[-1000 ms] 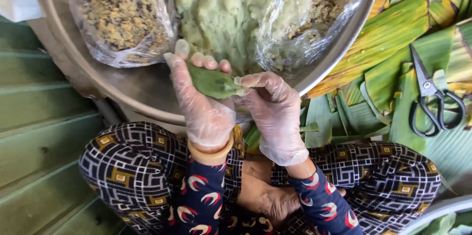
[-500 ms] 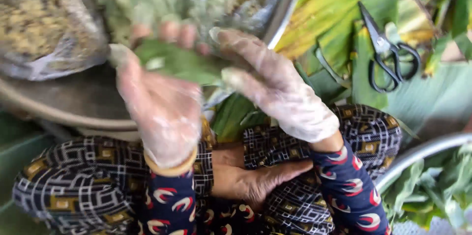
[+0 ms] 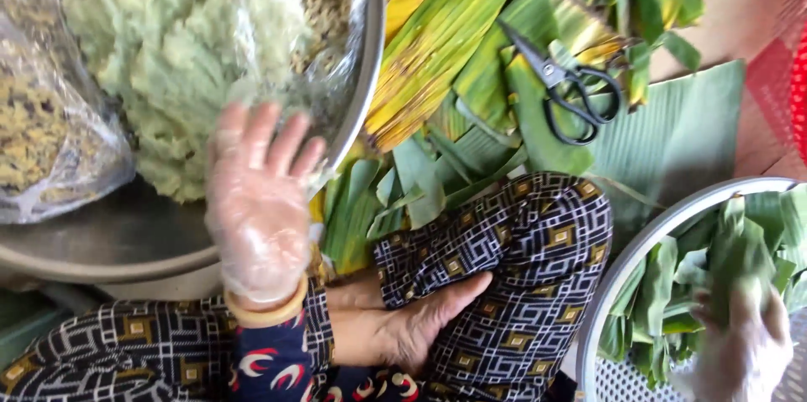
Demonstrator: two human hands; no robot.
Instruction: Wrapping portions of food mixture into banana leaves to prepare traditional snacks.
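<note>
My left hand [image 3: 261, 200], in a clear plastic glove, is open with fingers spread and empty, hovering over the near rim of the big metal bowl [image 3: 109, 242]. The bowl holds a pale green rice mass [image 3: 176, 57] under clear plastic. My right hand [image 3: 744, 347], gloved and blurred, is at the lower right over a round white basket [image 3: 626, 267]. Its fingers close on the end of a green leaf-wrapped parcel [image 3: 735, 255], which lies among other leaf parcels in the basket.
A plastic bag of yellow-brown filling [image 3: 38, 133] sits in the bowl at the left. Black scissors [image 3: 572, 91] lie on a pile of green and yellow leaf strips [image 3: 454, 40]. My crossed legs in patterned trousers [image 3: 521, 251] and a bare foot [image 3: 403, 326] fill the lower middle.
Both hands held the green parcel together over the bowl. Now my right hand has carried it right, down to the basket, and my left hand stays by the bowl, open and empty.
</note>
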